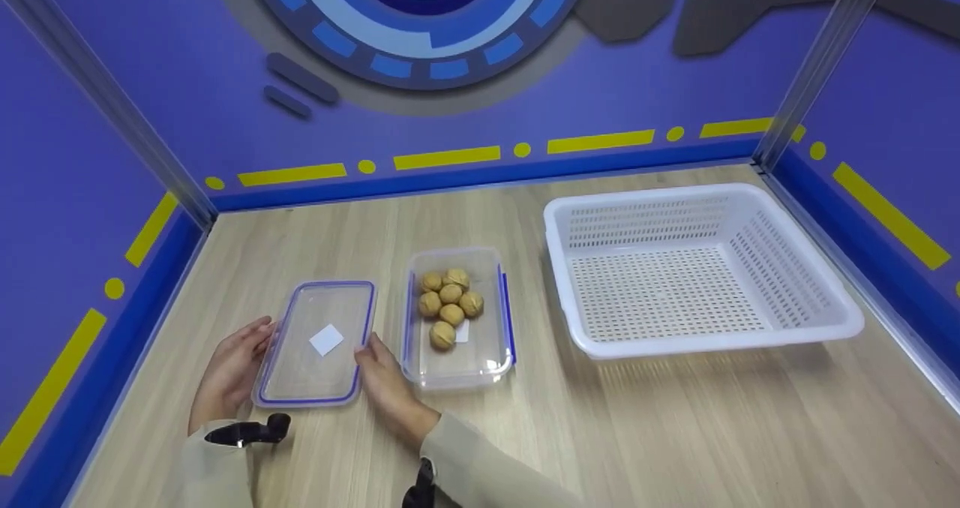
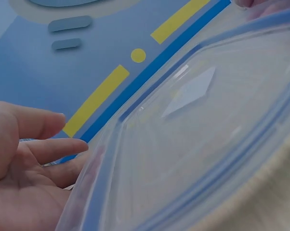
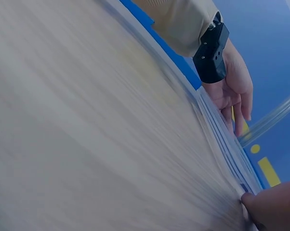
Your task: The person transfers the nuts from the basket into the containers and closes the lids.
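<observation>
A clear plastic lid [image 1: 307, 365] with a blue seal and a white square label [image 1: 326, 339] is between both hands at the left. My right hand [image 1: 390, 388] pinches its right edge, with the thumb on top. At the opposite edge is my left hand [image 1: 236, 369]; its fingers [image 2: 53, 150] are loosely extended beside the lid [image 2: 150, 159] and the thumb stands apart from it. Whether the lid touches the table cannot be told. Just right of the right hand stands a clear food container [image 1: 480, 362] holding several walnuts [image 1: 451, 294].
A white perforated basket [image 1: 585, 328] stands at the right of the wooden table [image 1: 645, 425]. Blue-purple panels [image 1: 465, 136] with yellow marks border the back and both sides. Dark wrist cameras [image 1: 259, 431] are strapped over the sleeves.
</observation>
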`<state>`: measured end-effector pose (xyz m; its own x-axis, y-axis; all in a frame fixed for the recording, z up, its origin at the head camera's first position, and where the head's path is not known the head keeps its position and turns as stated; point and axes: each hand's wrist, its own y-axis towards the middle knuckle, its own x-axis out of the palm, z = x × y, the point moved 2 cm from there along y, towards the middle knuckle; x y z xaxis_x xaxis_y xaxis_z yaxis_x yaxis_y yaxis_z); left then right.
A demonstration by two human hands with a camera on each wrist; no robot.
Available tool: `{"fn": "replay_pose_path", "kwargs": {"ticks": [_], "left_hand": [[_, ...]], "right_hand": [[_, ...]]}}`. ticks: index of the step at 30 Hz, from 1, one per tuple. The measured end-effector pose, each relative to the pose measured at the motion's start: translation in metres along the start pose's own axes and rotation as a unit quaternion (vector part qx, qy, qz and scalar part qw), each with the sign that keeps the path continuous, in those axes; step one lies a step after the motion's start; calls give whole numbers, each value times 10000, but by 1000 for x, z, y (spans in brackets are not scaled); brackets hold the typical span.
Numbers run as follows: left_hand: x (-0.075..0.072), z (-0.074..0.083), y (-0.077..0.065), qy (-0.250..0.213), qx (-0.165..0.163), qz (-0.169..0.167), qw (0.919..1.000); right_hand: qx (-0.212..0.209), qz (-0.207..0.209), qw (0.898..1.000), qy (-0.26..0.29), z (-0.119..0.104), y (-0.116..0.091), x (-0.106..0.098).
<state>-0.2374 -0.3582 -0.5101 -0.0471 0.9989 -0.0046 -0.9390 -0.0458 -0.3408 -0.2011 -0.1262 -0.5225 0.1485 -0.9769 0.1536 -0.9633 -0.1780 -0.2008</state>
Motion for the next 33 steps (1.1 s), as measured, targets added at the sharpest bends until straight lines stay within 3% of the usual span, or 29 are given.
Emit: {"fn": "replay_pose_path", "kwargs": {"ticks": [11, 16, 19, 26, 33], "left_hand": [[-3, 2, -5, 182, -159, 146, 9996], [-2, 4, -8, -36, 53, -118, 9999], [0, 7, -10, 73, 193, -330, 9992], [2, 11, -15, 1087, 299, -223, 9934], [6, 14, -22, 1794, 502, 7, 9825]], "right_hand": [[-57, -151, 9998, 111, 3, 0, 1], [-222, -147, 9994, -203, 2, -2, 2], [-410, -226, 9981, -406, -1, -5, 3], [-461, -189, 9959, -749, -12, -8, 1], [-1010, -71, 9871, -1241, -21, -11, -3]]}}
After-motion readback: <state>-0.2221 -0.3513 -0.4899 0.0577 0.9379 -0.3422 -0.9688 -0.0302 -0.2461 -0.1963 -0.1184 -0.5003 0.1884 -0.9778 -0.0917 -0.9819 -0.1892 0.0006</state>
